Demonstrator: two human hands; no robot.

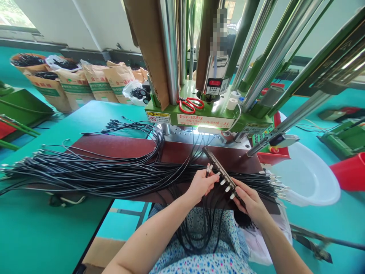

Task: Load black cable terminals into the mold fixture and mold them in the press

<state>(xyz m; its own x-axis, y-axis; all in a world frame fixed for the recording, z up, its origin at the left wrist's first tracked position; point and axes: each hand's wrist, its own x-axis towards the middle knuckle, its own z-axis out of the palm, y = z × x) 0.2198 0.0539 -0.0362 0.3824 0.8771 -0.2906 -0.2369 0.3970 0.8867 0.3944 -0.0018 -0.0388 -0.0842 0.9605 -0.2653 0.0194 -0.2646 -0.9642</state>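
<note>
Holding the bar (pixel 219 167) in front of the press (pixel 212 111), we have both hands partly closed. The right hand (pixel 251 199) wraps its near end; the left hand (pixel 203 185) pinches a few cable ends (pixel 209 167) just beside it. White plugs (pixel 227 188) line the bar's left edge. Cables (pixel 114 173) lie across the worktop (pixel 239 158) before the press, reaching past both its sides. Red-handled scissors (pixel 191 105) rest on the press, and a white tub (pixel 316 186) stands to its right.

Paper sack (pixel 74 90): "合一…" | Machine label (pixel 159 118): warning triangle (pixel 149 113), prohibition sign (pixel 153 118) | Handwritten strip (pixel 199 120): unreadable
</note>
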